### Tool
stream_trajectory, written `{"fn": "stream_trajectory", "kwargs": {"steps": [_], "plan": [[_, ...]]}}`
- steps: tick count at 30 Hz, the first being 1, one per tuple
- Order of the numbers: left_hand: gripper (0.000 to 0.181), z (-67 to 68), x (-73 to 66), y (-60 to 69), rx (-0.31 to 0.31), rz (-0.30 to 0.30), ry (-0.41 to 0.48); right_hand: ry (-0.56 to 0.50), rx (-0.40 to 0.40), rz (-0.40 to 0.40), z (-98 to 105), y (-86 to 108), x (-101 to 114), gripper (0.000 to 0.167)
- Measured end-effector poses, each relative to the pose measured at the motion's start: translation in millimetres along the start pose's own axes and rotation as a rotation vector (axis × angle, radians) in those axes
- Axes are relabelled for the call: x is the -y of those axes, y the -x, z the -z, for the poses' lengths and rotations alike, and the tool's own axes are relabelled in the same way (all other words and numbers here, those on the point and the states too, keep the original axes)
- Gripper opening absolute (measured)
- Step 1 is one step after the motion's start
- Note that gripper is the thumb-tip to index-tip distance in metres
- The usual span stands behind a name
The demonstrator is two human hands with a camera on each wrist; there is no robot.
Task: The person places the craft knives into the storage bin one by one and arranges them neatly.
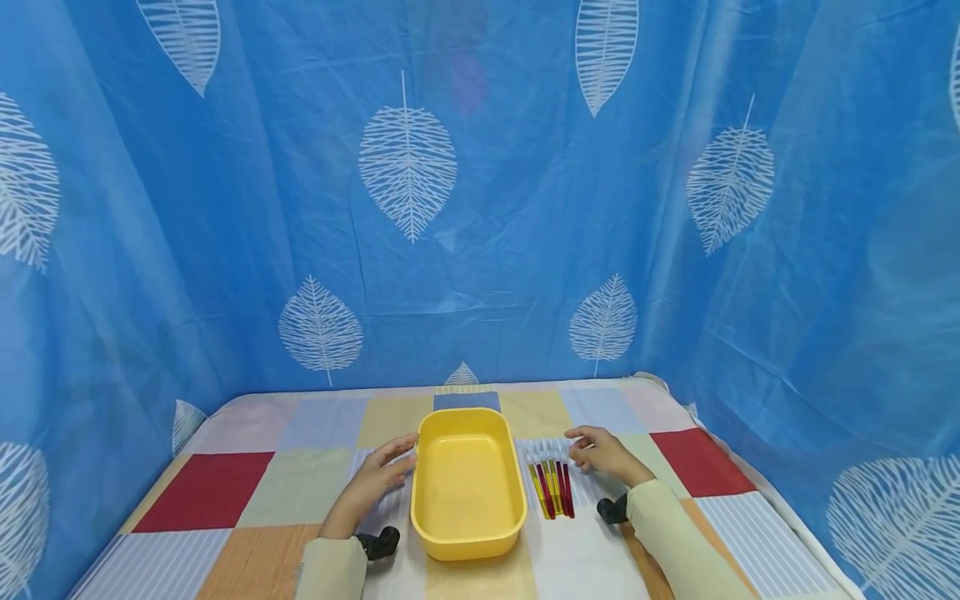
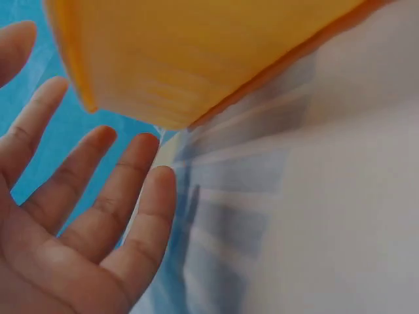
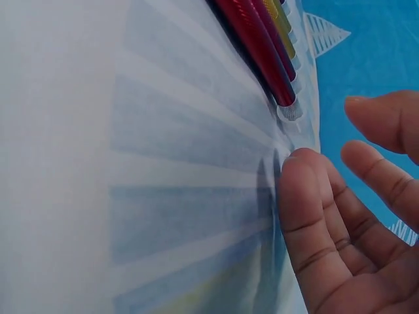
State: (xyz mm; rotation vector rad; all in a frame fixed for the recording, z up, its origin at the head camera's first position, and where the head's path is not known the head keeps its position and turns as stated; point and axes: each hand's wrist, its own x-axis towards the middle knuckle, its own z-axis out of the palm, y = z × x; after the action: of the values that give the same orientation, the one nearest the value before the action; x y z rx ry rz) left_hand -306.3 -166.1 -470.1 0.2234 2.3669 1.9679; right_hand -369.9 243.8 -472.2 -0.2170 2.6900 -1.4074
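Note:
A yellow rectangular plastic basin (image 1: 468,483) stands upright on the cloth, its inside bare. My left hand (image 1: 372,482) is at the basin's left side, fingers spread and slightly bent; in the left wrist view they point at the basin wall (image 2: 196,52) and grip nothing. To the right of the basin lies a row of several slim, shiny red and gold sticks (image 1: 553,492) with pale, clear-looking far ends; their kind is hard to tell. Beside those ends my right hand (image 1: 603,454) hovers or rests with loosely bent fingers, holding nothing. The nearest red stick (image 3: 258,55) is apart from its fingertips.
A patchwork cloth (image 1: 277,492) with coloured squares and stripes covers the table. Blue curtains (image 1: 510,208) with white leaf prints hang behind and on both sides. Each wrist wears a black band-mounted device (image 1: 381,543).

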Motion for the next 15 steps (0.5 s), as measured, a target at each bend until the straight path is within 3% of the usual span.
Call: {"fn": "stream_trajectory", "kwargs": {"steps": [8, 15], "plan": [[0.055, -7.3, 8.0, -5.8, 0.031, 0.019, 0.105, -0.018, 0.037, -0.036, 1, -6.8, 1, 0.039], [0.063, -10.3, 17.3, -7.2, 0.034, 0.035, 0.141, -0.004, 0.032, -0.110, -3, -11.8, 3, 0.042]]}}
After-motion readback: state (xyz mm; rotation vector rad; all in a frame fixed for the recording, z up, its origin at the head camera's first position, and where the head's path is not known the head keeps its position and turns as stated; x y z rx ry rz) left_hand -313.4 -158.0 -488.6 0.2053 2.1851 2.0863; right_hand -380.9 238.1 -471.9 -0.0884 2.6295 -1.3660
